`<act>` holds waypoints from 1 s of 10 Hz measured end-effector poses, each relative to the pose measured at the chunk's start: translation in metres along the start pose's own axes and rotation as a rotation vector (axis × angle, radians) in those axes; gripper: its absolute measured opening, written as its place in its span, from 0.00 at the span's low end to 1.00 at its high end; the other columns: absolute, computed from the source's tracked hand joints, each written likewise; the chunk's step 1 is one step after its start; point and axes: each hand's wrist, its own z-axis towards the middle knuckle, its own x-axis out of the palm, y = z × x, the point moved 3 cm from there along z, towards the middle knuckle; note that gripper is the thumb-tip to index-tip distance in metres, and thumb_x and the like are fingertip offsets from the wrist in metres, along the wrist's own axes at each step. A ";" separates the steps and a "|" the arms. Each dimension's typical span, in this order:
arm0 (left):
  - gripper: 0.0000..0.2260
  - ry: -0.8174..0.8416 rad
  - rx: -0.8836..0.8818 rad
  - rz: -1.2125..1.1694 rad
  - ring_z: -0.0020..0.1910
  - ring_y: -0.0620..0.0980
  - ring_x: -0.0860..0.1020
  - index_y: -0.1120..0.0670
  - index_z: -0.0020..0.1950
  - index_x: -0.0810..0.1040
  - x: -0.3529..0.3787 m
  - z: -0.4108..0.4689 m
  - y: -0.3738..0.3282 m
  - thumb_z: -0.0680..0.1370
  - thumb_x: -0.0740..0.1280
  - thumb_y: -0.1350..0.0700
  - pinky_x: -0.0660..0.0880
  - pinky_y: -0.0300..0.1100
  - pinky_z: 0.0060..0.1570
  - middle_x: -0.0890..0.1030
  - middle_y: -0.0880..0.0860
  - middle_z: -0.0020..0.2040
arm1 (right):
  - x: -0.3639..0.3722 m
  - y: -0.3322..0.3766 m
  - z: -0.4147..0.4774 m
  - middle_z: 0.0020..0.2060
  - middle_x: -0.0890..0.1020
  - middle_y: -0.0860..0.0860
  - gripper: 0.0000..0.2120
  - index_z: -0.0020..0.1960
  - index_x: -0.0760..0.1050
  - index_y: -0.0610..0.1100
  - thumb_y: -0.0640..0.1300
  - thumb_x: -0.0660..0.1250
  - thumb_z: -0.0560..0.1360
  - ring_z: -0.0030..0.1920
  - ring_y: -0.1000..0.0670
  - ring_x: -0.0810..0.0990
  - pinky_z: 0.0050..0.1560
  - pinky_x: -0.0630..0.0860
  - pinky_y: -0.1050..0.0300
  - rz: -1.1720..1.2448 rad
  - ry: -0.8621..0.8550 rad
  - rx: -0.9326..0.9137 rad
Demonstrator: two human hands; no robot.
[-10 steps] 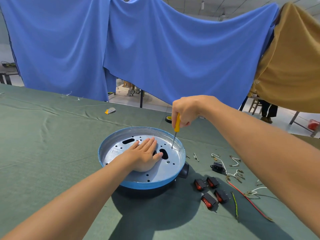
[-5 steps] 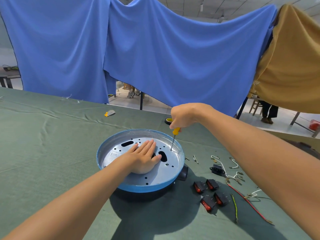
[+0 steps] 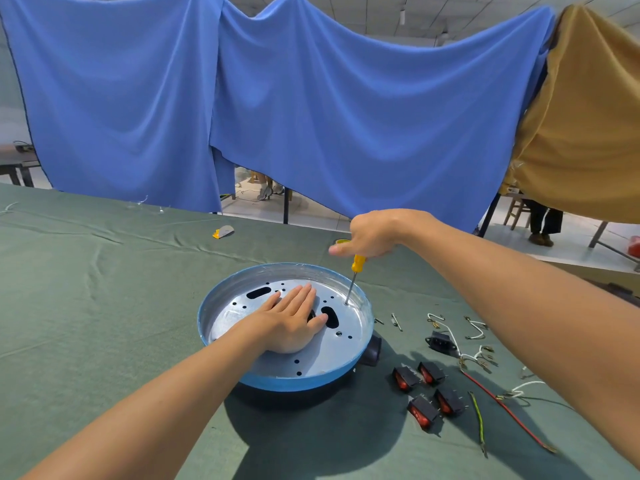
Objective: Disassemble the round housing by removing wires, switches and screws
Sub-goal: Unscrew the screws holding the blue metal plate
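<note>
The round housing (image 3: pixel 239 308), blue-rimmed with a silver perforated plate inside, lies on the green cloth in the middle. My left hand (image 3: pixel 289 323) rests flat on the plate, fingers straight. My right hand (image 3: pixel 369 233) grips the yellow-handled screwdriver (image 3: pixel 354 278) from above; its shaft stands nearly upright with the tip on the plate near the far right rim. Several black switches with red rockers (image 3: pixel 427 393) lie to the right of the housing. Loose wires (image 3: pixel 498 405), a black socket (image 3: pixel 440 342) and small screws (image 3: pixel 396 321) lie beyond them.
A green cloth (image 3: pixel 86 306) covers the table. A small yellow and grey object (image 3: pixel 223 232) lies at the far side. Blue drapes (image 3: pixel 311 109) and a tan drape (image 3: pixel 588 133) hang behind. A tape roll peeks out behind my right hand.
My right hand has turned on the screwdriver handle and shifted a little to the right along the plate's far rim. My left hand has stayed flat on the plate.
</note>
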 end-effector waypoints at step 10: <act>0.30 0.095 -0.006 -0.001 0.78 0.45 0.37 0.50 0.80 0.36 -0.008 0.005 0.001 0.82 0.41 0.37 0.36 0.47 0.75 0.36 0.47 0.80 | -0.001 0.008 -0.006 0.42 0.81 0.55 0.05 0.45 0.83 0.49 0.40 0.73 0.71 0.46 0.51 0.78 0.41 0.75 0.59 0.059 -0.020 -0.103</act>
